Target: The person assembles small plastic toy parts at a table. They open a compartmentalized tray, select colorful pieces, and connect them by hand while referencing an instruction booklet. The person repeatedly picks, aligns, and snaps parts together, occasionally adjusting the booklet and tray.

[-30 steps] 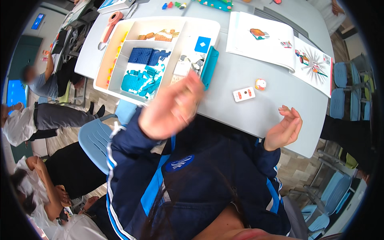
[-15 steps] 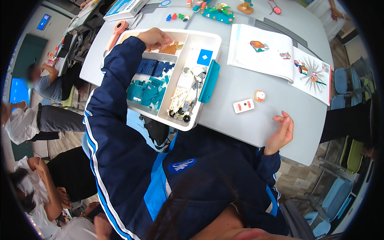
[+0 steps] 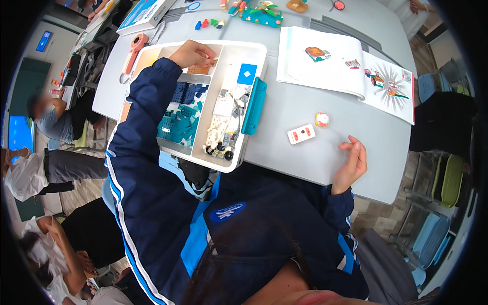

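Note:
My left hand [image 3: 192,54] reaches over the far part of a white sorting tray [image 3: 260,57], its fingertips pinched together just above some brown bricks [image 3: 198,69]. Whatever may be between those fingertips is too small to make out. Closer to me in the tray lie dark blue bricks [image 3: 187,93] and teal bricks [image 3: 179,123]. My right hand [image 3: 351,165] is raised at the table's near edge, fingers half curled and apart, holding nothing. Left of it on the table are a white block with red marks [image 3: 301,134] and a small red, white and orange piece [image 3: 322,119].
An open picture booklet [image 3: 325,73] lies at the far right of the table [image 3: 274,152]. Small coloured figures [image 3: 205,23] and a teal brick model [image 3: 261,18] stand at the back. A pink handheld device [image 3: 135,47] lies left of the tray. Other people are at the left.
The view has shifted a little, so the table and tray sit further left. Relative to the tray, my left hand has moved slightly right over the brown bricks. My right hand keeps its pose.

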Demonstrator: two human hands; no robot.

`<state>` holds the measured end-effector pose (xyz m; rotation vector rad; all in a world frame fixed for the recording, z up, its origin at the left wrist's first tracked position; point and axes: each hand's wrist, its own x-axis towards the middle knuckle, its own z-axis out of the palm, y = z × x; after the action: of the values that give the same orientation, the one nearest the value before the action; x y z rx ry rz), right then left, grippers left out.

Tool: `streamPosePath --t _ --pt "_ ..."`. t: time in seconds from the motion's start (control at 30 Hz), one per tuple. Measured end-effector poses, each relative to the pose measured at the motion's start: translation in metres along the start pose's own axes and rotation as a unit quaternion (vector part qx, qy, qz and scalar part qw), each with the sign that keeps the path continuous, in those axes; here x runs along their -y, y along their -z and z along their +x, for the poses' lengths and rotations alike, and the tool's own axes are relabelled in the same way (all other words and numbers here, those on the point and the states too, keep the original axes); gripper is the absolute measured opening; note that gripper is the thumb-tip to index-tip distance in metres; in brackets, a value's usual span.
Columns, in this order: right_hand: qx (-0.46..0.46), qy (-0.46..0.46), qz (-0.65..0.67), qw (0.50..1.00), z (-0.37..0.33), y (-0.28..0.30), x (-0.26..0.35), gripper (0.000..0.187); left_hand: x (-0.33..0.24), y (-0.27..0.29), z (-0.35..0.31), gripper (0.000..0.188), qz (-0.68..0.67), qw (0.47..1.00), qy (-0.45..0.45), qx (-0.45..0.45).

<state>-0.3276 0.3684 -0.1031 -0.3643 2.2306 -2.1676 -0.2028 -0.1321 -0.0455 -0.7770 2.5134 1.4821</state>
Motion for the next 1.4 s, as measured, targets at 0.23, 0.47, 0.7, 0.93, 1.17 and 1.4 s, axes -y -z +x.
streamPosePath --t 0.23,0.47,0.7,0.93,1.17,1.4 --pt "-0.004 0.011 0.018 1.0 -0.001 0.0 -0.001 0.032 0.006 -0.003 0.005 0.024 0.12 0.99 -0.071 -0.018" --pt "0.005 0.018 0.024 1.0 -0.002 0.001 0.001 0.032 -0.003 -0.009 -0.002 0.026 0.171 0.979 -0.082 -0.067" --pt "0.004 0.027 0.023 0.999 -0.003 0.001 0.001 0.032 -0.023 -0.006 -0.021 0.027 0.168 0.977 -0.114 -0.058" --pt "-0.003 0.023 0.022 0.999 -0.002 0.003 0.004 0.032 -0.072 0.014 -0.013 0.024 0.11 0.967 -0.153 -0.168" --pt "0.01 0.003 0.025 1.0 0.0 0.001 0.004 0.033 -0.083 0.048 0.109 0.033 0.4 0.87 -0.18 -0.227" --pt "-0.015 -0.03 0.034 0.999 0.004 0.002 0.002 0.03 -0.066 0.06 0.22 0.057 0.494 0.827 0.018 -0.27"
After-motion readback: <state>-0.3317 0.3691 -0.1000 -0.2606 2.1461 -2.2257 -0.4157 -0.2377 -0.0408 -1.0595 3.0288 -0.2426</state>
